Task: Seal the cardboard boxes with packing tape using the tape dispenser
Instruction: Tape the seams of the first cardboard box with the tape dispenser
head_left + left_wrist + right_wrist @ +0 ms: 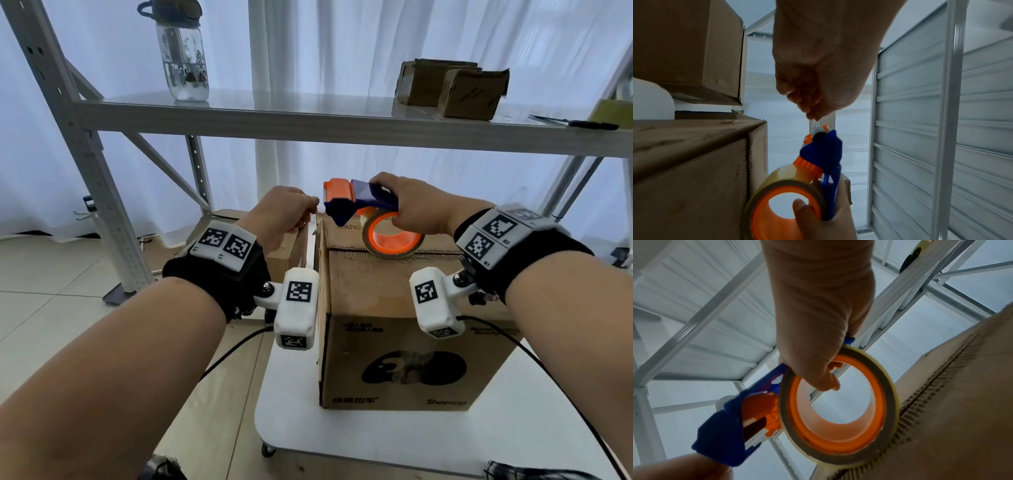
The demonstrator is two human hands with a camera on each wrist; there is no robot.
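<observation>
**Tape end pinched at the dispenser's mouth, above the printed box**

The right hand [416, 205] grips the blue and orange plastic tape dispenser [359, 200], fingers hooked through the orange core of its clear packing tape roll [392, 236]. The roll's lower edge sits at the top of the large brown cardboard box with a black printed logo [404, 329], just at the seam between its flaps; whether it touches the cardboard cannot be told. In the right wrist view the roll [838, 410] lies right beside the corrugated flap edge of that box [951, 418], with the dispenser's blue nose pointing toward 7 o'clock.

The left hand [284, 214] is at 9 o'clock of the dispenser's orange mouth, its fingertips [813, 113] closed in a narrow pinch on what seems to be the free end of the tape, just beside the dispenser [822, 154].

The printed box stands on a white rounded table on castors [376, 442]. At its 10 o'clock, behind the left hand, stands a second plain brown cardboard box [287, 253]. Further off at 12 o'clock runs a grey metal shelf rack [308, 120], bearing a clear plastic water bottle with a dark blue lid [183, 58] at its left and two small worn cardboard cartons [452, 89] at its right.
</observation>
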